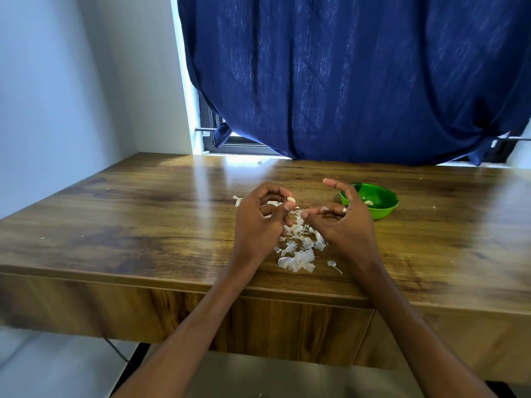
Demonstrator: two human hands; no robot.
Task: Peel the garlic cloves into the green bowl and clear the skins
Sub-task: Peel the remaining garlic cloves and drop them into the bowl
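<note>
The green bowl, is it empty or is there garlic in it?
Not empty. The green bowl sits upright on the table, and at least one pale peeled clove shows inside. The right hand hides part of it.

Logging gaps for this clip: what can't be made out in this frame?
- Head view: green bowl, near side hidden by the right hand; clove count unknown.
- Garlic clove in the left hand: too small to tell if fully peeled.
- Skins: partly under both hands.
</note>
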